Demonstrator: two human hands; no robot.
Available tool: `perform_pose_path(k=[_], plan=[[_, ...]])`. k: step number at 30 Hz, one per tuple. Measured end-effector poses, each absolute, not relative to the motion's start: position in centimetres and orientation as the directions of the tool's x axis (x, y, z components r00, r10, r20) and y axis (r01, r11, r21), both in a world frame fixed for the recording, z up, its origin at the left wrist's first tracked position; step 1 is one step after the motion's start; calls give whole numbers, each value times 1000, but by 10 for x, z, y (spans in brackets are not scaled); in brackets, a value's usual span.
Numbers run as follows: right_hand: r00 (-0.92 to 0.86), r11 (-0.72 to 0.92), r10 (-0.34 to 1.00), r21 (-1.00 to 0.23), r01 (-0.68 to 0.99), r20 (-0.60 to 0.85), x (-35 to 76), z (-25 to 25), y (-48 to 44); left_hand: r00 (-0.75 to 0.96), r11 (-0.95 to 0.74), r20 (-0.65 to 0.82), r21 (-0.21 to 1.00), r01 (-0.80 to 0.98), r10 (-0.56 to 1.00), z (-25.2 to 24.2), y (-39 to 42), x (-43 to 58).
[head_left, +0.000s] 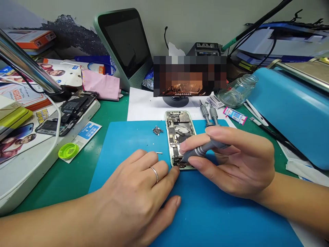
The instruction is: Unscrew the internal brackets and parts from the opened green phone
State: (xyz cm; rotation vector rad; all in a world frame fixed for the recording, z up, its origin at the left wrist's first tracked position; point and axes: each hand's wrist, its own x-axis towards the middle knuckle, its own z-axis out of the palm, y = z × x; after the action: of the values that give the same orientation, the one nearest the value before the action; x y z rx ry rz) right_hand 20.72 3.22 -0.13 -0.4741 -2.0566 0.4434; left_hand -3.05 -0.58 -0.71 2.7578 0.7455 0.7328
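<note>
Right hand [239, 168] pinches grey screwdriver [199, 150], slanted down-left over near end of opened phone [183, 118]. Phone on blue mat [205, 219]. Left hand [138, 192] palm down, index fingertip at phone's near left corner. Small dark part [157, 130] loose, left of phone.

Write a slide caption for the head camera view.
Over a blue mat, the right hand holds a grey screwdriver at an opened phone while the left hand rests at its near end.
</note>
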Motion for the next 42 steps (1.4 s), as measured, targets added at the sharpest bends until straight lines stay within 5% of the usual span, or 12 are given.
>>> perform_pose_path(k=[42], plan=[[-610,838,443,-544,22,657,208,-7,31,751,-858,416,284,429,513,-3,-6,-28]])
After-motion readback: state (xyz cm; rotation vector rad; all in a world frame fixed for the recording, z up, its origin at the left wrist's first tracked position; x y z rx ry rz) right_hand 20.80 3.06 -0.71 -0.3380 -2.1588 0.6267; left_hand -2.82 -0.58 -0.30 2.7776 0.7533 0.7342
